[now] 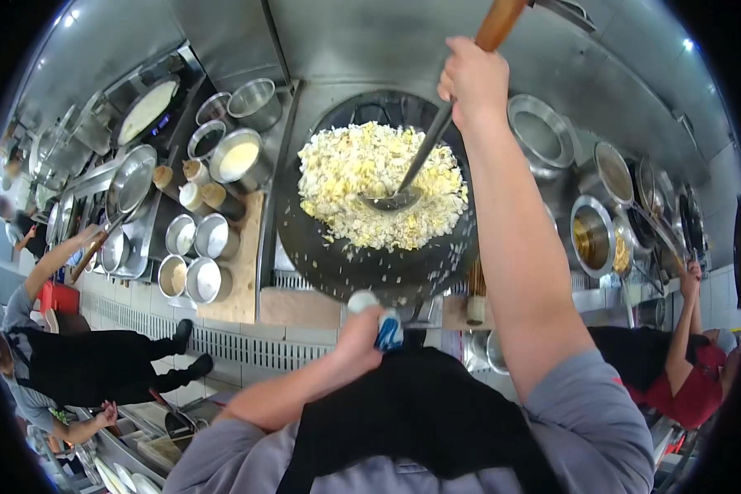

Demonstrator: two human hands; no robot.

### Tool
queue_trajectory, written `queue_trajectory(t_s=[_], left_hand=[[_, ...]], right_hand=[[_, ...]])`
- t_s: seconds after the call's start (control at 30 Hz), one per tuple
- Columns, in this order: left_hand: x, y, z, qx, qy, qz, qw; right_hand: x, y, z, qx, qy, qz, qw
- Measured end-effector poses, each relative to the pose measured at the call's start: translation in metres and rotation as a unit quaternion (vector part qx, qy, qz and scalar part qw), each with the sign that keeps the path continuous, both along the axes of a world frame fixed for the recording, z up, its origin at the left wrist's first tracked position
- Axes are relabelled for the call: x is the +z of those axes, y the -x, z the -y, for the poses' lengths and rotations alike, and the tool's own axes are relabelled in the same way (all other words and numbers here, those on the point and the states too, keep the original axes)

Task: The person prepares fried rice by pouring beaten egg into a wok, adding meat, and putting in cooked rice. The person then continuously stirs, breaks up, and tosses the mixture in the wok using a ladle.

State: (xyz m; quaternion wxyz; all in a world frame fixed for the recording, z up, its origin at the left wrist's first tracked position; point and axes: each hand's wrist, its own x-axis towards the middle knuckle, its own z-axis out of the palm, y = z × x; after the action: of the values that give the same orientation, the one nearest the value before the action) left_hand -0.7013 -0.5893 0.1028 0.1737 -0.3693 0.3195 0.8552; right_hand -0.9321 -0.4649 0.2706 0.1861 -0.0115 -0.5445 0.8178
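Observation:
A large black wok holds fried rice mixed with yellow bits of egg. My right hand is closed around the long handle of a ladle, just below its wooden grip. The ladle's bowl rests in the middle of the rice. At the wok's near rim, my left hand is closed on a white and blue cloth. What lies under the cloth is hidden.
Left of the wok, steel pots, seasoning tins and squeeze bottles crowd the counter. Steel bowls and strainers stand to the right. Co-workers work at both sides; one at the right wears a red shirt.

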Motion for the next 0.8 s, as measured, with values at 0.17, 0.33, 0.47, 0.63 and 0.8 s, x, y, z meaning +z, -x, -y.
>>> queue_trajectory(t_s=[0.17,0.33,0.47,0.63,0.8], left_hand=[[-0.05,0.052,0.007,-0.066,0.029,-0.054,0.996],[-0.09,-0.033,0.03,-0.112,0.158,-0.008,0.981],[-0.035,0.016,0.028,-0.112,-0.006,-0.055,0.992],[-0.089,0.024,0.027,-0.111,0.114,-0.042,0.986],[-0.045,-0.017,0.039,-0.147,0.121,-0.017,0.982]], right_hand=[[-0.021,0.004,0.018,-0.039,-0.03,-0.042,0.998],[0.055,-0.028,0.009,-0.052,-0.009,-0.095,0.994],[0.03,-0.061,0.01,0.049,-0.031,-0.152,0.987],[-0.03,-0.035,0.011,0.037,-0.024,-0.09,0.995],[0.04,-0.098,0.002,0.099,-0.006,-0.175,0.979]])
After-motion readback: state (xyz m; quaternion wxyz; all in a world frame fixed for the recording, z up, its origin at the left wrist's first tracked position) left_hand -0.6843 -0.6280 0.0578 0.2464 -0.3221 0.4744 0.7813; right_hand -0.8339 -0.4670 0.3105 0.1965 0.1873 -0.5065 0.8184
